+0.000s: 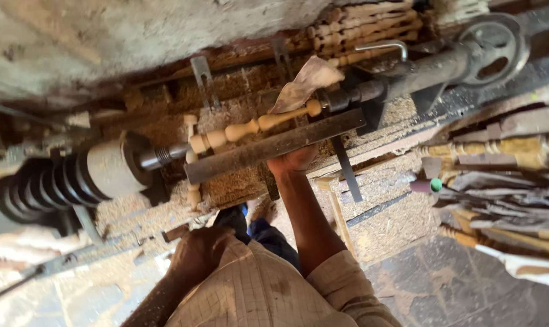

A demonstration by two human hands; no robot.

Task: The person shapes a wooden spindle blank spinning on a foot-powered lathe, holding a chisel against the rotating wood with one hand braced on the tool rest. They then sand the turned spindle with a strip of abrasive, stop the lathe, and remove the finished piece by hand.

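Note:
A pale turned wooden spindle (250, 128) is mounted in a lathe between the stepped pulley head (74, 178) and the tailstock (407, 75). A long metal tool rest (274, 145) lies in front of it. My right hand (294, 161) reaches up under the rest with its fingers hidden behind it, and it holds a worn strip of sandpaper (304, 82) that rises past the spindle's right end. My left hand (197, 249) rests low by the sawdust-covered lathe bed with its back to the camera and its fingers curled out of sight.
Sawdust (238, 188) covers the lathe bed and the floor. Finished turned spindles (365, 27) are stacked at the back. A handwheel (491, 45) sits at the tailstock end. More turned pieces and tools (498, 181) lie at the right.

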